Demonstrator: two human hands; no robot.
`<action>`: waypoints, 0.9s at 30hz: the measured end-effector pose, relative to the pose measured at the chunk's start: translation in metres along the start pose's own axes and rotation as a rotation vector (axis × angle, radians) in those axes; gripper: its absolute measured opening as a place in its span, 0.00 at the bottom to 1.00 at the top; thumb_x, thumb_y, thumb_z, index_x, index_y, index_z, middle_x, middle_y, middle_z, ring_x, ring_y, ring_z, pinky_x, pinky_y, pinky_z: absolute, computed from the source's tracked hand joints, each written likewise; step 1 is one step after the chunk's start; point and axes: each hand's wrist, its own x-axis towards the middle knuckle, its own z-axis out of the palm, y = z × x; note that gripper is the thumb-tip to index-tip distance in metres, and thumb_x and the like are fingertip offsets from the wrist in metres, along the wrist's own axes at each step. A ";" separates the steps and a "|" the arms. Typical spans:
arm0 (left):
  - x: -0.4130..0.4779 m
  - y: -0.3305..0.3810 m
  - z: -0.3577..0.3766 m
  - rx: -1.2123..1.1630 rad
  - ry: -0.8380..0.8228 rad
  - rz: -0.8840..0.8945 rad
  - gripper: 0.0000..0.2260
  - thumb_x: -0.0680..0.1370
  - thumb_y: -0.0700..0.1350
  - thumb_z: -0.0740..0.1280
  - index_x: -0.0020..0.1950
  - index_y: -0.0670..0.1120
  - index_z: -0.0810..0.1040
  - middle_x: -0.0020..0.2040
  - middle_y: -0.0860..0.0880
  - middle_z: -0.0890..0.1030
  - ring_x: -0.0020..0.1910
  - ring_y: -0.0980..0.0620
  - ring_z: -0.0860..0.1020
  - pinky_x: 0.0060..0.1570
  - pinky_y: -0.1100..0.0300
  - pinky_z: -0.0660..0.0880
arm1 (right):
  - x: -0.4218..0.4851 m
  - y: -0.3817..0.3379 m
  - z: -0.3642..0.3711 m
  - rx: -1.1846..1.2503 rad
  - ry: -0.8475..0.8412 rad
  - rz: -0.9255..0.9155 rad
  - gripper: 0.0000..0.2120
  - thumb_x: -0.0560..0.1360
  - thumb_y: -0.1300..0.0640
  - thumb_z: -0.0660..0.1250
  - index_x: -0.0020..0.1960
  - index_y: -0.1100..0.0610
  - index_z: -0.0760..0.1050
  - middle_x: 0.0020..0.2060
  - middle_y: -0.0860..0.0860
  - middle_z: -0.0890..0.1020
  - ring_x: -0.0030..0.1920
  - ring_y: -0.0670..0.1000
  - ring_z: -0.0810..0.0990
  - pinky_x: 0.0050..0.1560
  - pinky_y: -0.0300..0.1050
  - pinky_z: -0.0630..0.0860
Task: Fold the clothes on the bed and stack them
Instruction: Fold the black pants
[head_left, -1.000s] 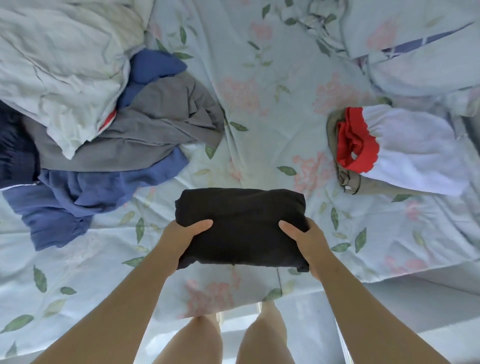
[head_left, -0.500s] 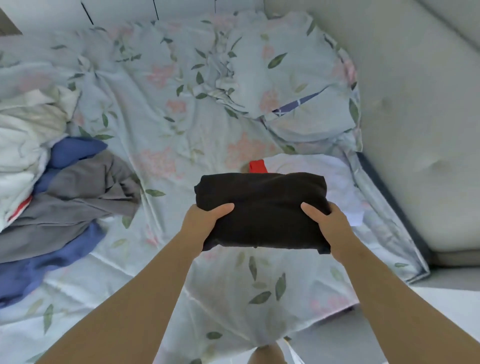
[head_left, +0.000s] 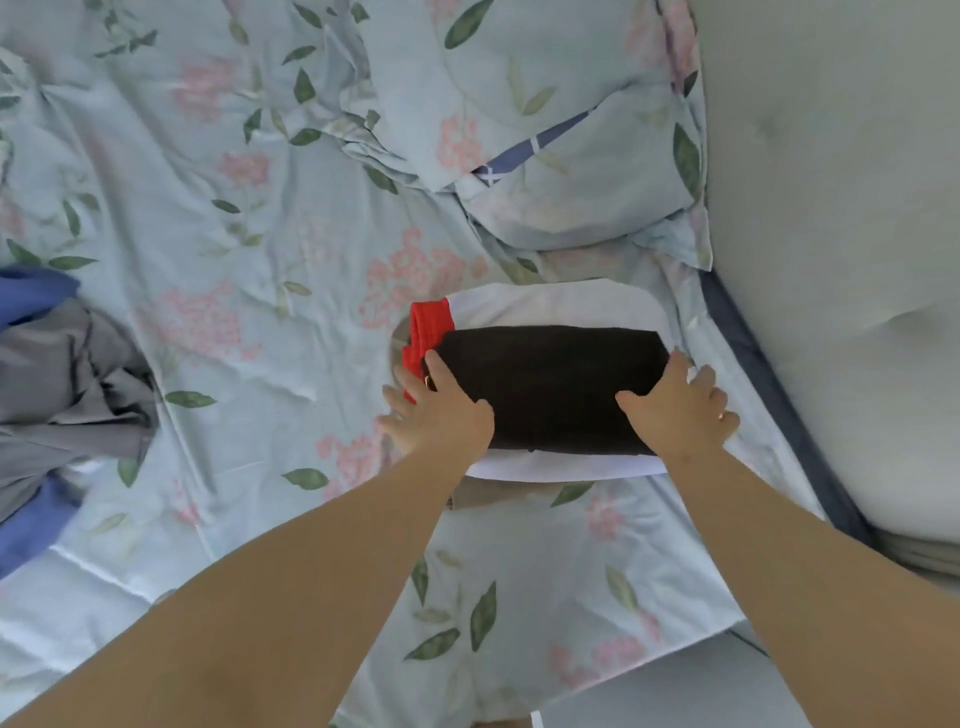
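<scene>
A: Head view, the only one. Status?

B: Placing step. Folded black garment (head_left: 550, 387) sits on top of the folded white garment (head_left: 550, 304), which has a red collar or trim (head_left: 428, 325) showing at its left end. That stack is the landmark; everything else is relative to it.

A: Hands?

B: Left hand (head_left: 441, 410) is at the stack's left end, fingers spread and loose, thumb lying on the black fabric, the rest over the red trim and the sheet. Right hand (head_left: 680, 410) is at the right end, thumb on the black fabric, fingers splayed past the edge. Neither is clenched on anything. Reads as letting go or patting flat; can't tell which from one frame.

A: Is the stack square?

B: Roughly. The black piece lies inside the white one's outline, with white showing beyond its far and near edges. There's a brownish layer (head_left: 483, 499) under the white piece at the near edge; can't identify it.

A: What's left?

B: An unfolded heap well left of the stack: grey garment (head_left: 72, 384) on top of a blue garment (head_left: 31, 525). Floral pillow (head_left: 545, 104) is beyond the stack, padded headboard (head_left: 831, 208) to its right, all on the floral bedsheet (head_left: 234, 208).

A: Next move?

B: My guess: lift both hands clear without dragging the top fold, then reach left for the grey piece. It's crumpled, so it needs spreading flat before folding.
</scene>
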 end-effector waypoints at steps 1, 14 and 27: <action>0.002 0.006 0.000 0.053 0.122 0.122 0.34 0.79 0.57 0.57 0.78 0.50 0.42 0.78 0.42 0.45 0.76 0.38 0.47 0.72 0.40 0.51 | 0.002 -0.005 0.004 -0.039 0.092 -0.084 0.33 0.76 0.46 0.62 0.76 0.52 0.51 0.75 0.58 0.55 0.74 0.61 0.55 0.71 0.61 0.54; 0.047 -0.005 0.101 0.318 0.439 0.611 0.24 0.79 0.59 0.51 0.74 0.55 0.63 0.72 0.46 0.68 0.73 0.38 0.62 0.69 0.36 0.54 | 0.026 0.014 0.119 -0.264 0.201 -0.367 0.27 0.76 0.41 0.49 0.74 0.48 0.60 0.72 0.58 0.65 0.71 0.67 0.62 0.59 0.74 0.64; 0.056 -0.010 0.121 0.313 0.558 0.613 0.24 0.78 0.59 0.52 0.73 0.54 0.62 0.70 0.45 0.71 0.71 0.40 0.61 0.68 0.37 0.53 | 0.038 0.023 0.142 -0.233 0.414 -0.422 0.26 0.77 0.43 0.50 0.72 0.49 0.61 0.70 0.58 0.67 0.69 0.66 0.64 0.60 0.71 0.64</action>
